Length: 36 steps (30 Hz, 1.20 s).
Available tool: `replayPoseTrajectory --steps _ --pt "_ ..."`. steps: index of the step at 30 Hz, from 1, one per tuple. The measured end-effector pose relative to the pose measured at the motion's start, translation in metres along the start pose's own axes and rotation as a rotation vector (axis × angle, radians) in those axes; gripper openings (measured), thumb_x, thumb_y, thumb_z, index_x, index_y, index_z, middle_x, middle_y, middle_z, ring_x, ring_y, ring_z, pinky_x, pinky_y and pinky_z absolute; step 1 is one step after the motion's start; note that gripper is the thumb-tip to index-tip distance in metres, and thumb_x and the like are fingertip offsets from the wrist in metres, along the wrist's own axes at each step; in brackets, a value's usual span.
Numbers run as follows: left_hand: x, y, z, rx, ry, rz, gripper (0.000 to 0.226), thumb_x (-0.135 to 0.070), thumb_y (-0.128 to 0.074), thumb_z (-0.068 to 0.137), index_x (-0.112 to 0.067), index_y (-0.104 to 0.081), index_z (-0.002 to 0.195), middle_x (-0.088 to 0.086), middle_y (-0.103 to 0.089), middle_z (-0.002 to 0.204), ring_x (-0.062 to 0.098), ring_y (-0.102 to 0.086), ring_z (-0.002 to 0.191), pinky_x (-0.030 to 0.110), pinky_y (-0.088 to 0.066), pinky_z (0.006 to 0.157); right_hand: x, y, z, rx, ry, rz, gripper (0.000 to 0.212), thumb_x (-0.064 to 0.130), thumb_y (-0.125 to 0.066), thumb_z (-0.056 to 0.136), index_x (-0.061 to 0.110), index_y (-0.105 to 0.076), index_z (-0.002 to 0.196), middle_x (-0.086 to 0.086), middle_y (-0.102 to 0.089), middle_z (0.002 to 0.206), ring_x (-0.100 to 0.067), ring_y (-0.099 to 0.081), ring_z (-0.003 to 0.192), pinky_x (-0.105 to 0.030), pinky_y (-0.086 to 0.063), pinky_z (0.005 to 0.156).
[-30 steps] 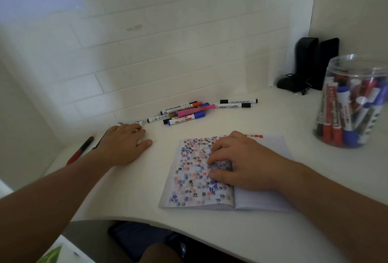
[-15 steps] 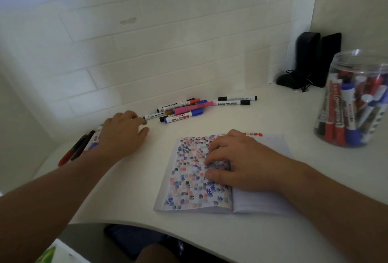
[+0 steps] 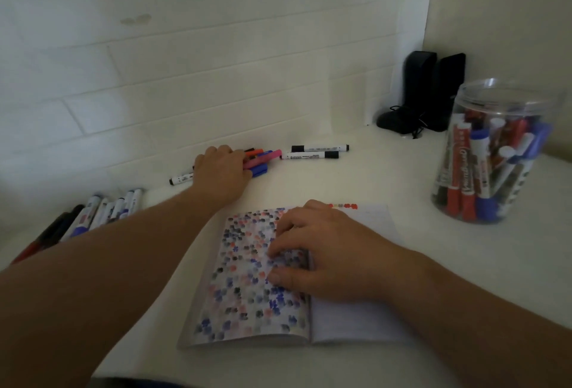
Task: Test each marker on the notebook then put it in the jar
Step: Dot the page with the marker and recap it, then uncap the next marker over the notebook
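Observation:
An open notebook [image 3: 241, 304] lies on the white desk, its left page full of red, blue and black test dots. My right hand [image 3: 325, 257] rests on it, fingers pressing the page near the fold. My left hand [image 3: 221, 174] lies over a cluster of pink, orange and blue markers [image 3: 263, 157] by the wall; its fingers are hidden, so I cannot tell whether they grip one. A clear jar [image 3: 507, 93] at the right holds several red, blue and black markers.
Two white markers with black caps [image 3: 312, 152] lie right of the cluster, and one more [image 3: 181, 179] lies left of my hand. Several markers [image 3: 102, 211] sit at the far left. Black speakers [image 3: 433, 90] stand in the corner. The desk's curved front edge [image 3: 139, 353] is near.
My left hand has moved right and toward the wall, from the markers at the far left onto the coloured cluster. My right hand has stayed on the notebook.

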<state>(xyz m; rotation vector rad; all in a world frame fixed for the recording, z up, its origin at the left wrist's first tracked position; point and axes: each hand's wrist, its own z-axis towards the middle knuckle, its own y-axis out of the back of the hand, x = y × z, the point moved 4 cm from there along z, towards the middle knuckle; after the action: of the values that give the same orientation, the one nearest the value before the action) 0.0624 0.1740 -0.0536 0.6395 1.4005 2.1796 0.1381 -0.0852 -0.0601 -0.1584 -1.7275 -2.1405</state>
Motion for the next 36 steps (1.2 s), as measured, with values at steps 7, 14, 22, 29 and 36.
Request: replayPoseTrajectory --steps 7,14,22,29,36 --pt "-0.009 0.006 0.001 -0.049 -0.011 -0.077 0.032 -0.036 -0.054 0.102 -0.012 -0.063 0.123 0.016 -0.059 0.114 0.037 -0.057 0.101 0.047 -0.044 0.088 -0.001 -0.004 0.001 -0.025 0.049 -0.008 0.049 0.072 -0.053 0.092 0.039 -0.071 0.123 0.017 -0.059 0.124 -0.01 -0.047 0.115 -0.038 -0.047 0.099" --pt "-0.116 0.076 -0.034 0.248 0.151 -1.436 0.038 -0.021 -0.055 0.104 -0.027 -0.041 0.139 0.01 -0.07 0.097 0.021 -0.068 0.076 0.034 -0.057 0.067 -0.01 0.022 0.0 -0.318 0.054 0.008 0.012 0.03 -0.064 0.094 0.024 -0.075 0.093 0.01 -0.069 0.085 -0.007 -0.06 0.075 -0.035 -0.056 0.073" --pt "-0.138 0.05 -0.062 0.542 0.182 -2.244 0.047 -0.002 -0.062 0.097 -0.02 -0.047 0.137 0.026 -0.065 0.129 0.03 -0.074 0.098 0.036 -0.062 0.082 -0.083 0.058 -0.027 -0.783 -0.445 0.41 0.044 0.039 -0.084 0.082 0.033 -0.044 0.101 -0.004 -0.057 0.069 -0.017 -0.053 0.055 -0.032 -0.051 0.056" --pt "-0.131 0.045 -0.066 0.38 -0.178 -1.699 0.021 -0.032 -0.062 0.099 -0.027 -0.059 0.12 0.008 -0.067 0.112 0.02 -0.072 0.096 0.035 -0.06 0.084 -0.071 0.057 -0.017 -0.758 -0.317 0.611 0.012 0.026 -0.071 0.094 0.018 -0.071 0.102 0.005 -0.068 0.07 -0.009 -0.06 0.057 -0.023 -0.053 0.056" --pt "-0.129 0.047 -0.073 0.167 -0.196 -1.303 0.042 -0.044 -0.05 0.105 -0.055 -0.037 0.142 -0.003 -0.067 0.075 0.001 -0.064 0.066 0.018 -0.049 0.067 -0.073 0.06 -0.021 -0.924 -0.435 0.746 0.019 0.025 -0.055 0.107 0.007 -0.06 0.104 -0.003 -0.06 0.066 -0.016 -0.055 0.058 -0.027 -0.049 0.055"
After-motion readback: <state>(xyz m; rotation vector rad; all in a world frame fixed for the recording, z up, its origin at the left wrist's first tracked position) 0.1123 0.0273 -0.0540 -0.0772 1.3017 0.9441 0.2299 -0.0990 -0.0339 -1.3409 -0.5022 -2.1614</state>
